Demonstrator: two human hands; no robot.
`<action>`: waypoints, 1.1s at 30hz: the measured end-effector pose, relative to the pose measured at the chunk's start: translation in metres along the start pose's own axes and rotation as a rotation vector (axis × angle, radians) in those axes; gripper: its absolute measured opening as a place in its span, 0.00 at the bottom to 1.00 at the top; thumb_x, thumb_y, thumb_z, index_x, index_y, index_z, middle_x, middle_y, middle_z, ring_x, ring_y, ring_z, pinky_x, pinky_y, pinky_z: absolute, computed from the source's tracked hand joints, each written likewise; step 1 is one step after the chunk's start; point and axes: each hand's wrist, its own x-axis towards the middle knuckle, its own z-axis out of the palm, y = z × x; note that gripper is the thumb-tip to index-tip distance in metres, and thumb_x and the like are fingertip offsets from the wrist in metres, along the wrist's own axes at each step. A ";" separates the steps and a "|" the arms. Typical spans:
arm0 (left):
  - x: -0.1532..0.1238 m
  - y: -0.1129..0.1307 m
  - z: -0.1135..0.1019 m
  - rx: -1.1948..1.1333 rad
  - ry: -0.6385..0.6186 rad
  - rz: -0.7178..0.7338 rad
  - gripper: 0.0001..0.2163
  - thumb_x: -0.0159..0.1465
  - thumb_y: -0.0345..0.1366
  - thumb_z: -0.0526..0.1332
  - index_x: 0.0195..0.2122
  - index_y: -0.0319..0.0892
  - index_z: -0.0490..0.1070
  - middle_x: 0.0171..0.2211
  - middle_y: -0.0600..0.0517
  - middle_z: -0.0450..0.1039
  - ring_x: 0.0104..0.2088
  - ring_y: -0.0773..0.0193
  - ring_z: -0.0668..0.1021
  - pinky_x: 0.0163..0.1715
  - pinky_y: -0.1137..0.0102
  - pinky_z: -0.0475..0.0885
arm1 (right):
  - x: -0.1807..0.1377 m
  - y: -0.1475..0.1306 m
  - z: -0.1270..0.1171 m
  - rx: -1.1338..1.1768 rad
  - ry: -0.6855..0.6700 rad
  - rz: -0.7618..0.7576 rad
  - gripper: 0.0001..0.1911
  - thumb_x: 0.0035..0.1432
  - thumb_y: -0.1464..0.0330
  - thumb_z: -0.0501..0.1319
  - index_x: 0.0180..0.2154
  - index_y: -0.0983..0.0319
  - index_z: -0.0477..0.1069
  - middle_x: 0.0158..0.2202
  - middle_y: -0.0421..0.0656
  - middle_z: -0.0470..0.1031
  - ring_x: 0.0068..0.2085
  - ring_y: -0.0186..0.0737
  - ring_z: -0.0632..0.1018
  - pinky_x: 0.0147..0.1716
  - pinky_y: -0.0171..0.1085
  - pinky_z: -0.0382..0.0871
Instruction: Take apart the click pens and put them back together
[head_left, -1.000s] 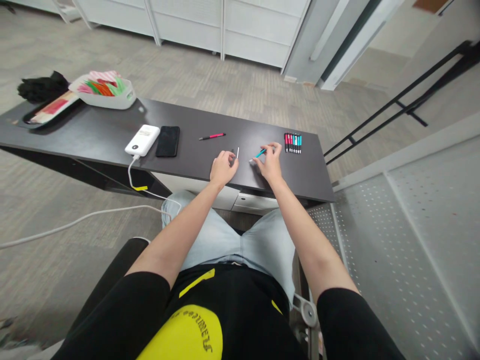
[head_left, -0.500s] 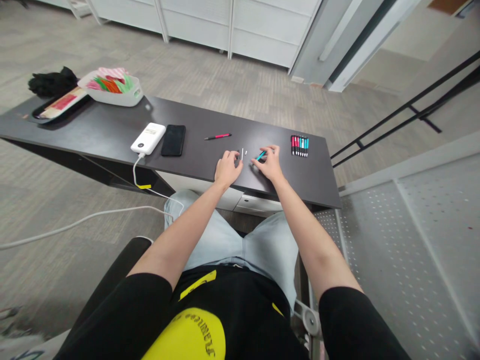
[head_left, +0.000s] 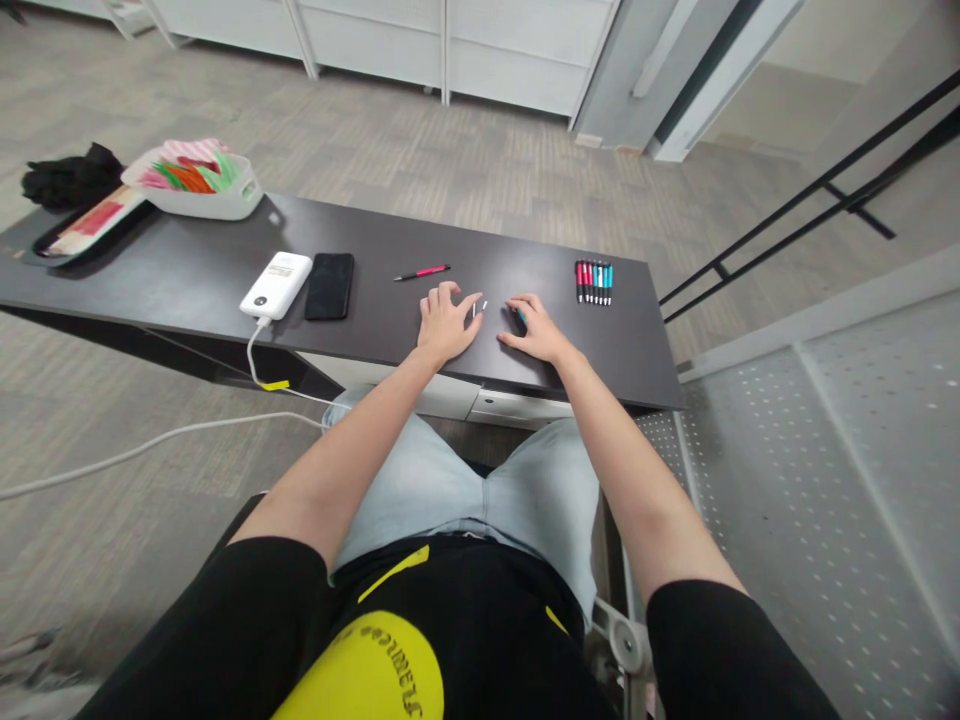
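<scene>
Curving loosely over the tabletop point(head_left: 382, 232), hands point(head_left: 444, 326) point(head_left: 540, 333).

A phone point(head_left: 328, 287) lies beside a power bank point(head_left: 277, 284) with a cable point(head_left: 252, 348) plugged in; further left are a basket point(head_left: 202, 204), a tray point(head_left: 124, 224) and black cloth point(head_left: 71, 180).

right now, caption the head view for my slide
Left hand by small pale pieces, right hand at a teal pen part, row of pens farther right.

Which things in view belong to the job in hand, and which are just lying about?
Likely the job:
- teal piece at the right hand
- white bits by the left hand
- pink pen
- pen row

Seemingly lying about:
- phone
- power bank
- basket
- tray
- black bundle
</scene>
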 end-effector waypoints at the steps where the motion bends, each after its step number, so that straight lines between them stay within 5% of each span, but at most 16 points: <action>1: 0.001 0.000 0.001 0.010 -0.012 0.017 0.22 0.83 0.44 0.67 0.75 0.53 0.87 0.80 0.34 0.70 0.81 0.25 0.70 0.83 0.35 0.62 | 0.000 0.002 -0.001 0.009 0.001 0.000 0.32 0.61 0.63 0.79 0.67 0.48 0.84 0.80 0.52 0.80 0.81 0.60 0.77 0.89 0.62 0.69; 10: 0.000 0.001 0.004 0.145 -0.028 0.080 0.21 0.83 0.46 0.68 0.72 0.54 0.90 0.81 0.36 0.74 0.82 0.23 0.70 0.83 0.31 0.61 | -0.001 0.014 0.009 0.082 0.085 -0.055 0.27 0.69 0.68 0.68 0.67 0.53 0.86 0.77 0.55 0.83 0.77 0.55 0.82 0.82 0.55 0.78; 18: 0.000 0.000 0.003 0.235 -0.036 0.197 0.19 0.85 0.44 0.65 0.70 0.55 0.93 0.78 0.37 0.80 0.78 0.25 0.74 0.79 0.30 0.68 | -0.003 0.010 0.016 0.398 0.294 0.128 0.14 0.74 0.65 0.69 0.58 0.51 0.85 0.75 0.51 0.85 0.65 0.53 0.88 0.67 0.51 0.86; 23: 0.000 0.001 0.003 0.232 -0.024 0.184 0.15 0.85 0.42 0.67 0.63 0.53 0.95 0.75 0.38 0.82 0.78 0.27 0.76 0.78 0.33 0.69 | -0.006 0.012 0.022 0.689 0.504 0.215 0.21 0.67 0.61 0.76 0.58 0.50 0.76 0.65 0.48 0.88 0.56 0.47 0.90 0.66 0.50 0.86; 28: 0.002 0.001 0.003 0.239 -0.027 0.184 0.13 0.84 0.40 0.68 0.58 0.49 0.94 0.72 0.37 0.85 0.76 0.28 0.78 0.78 0.35 0.69 | -0.012 0.010 0.029 0.806 0.538 0.202 0.28 0.59 0.52 0.80 0.55 0.48 0.74 0.53 0.41 0.86 0.55 0.48 0.91 0.55 0.49 0.88; 31: 0.003 0.000 0.003 0.231 -0.033 0.191 0.11 0.84 0.40 0.68 0.55 0.49 0.93 0.70 0.38 0.86 0.75 0.29 0.78 0.78 0.36 0.69 | -0.016 0.010 0.023 0.860 0.557 0.201 0.31 0.56 0.50 0.82 0.55 0.48 0.74 0.49 0.38 0.84 0.54 0.49 0.91 0.52 0.50 0.87; 33: 0.004 -0.002 0.004 0.220 -0.035 0.196 0.10 0.84 0.40 0.68 0.54 0.49 0.93 0.69 0.38 0.86 0.75 0.30 0.79 0.78 0.36 0.70 | -0.020 0.011 0.012 0.955 0.698 0.163 0.31 0.58 0.48 0.81 0.57 0.48 0.73 0.49 0.40 0.85 0.57 0.50 0.91 0.54 0.51 0.88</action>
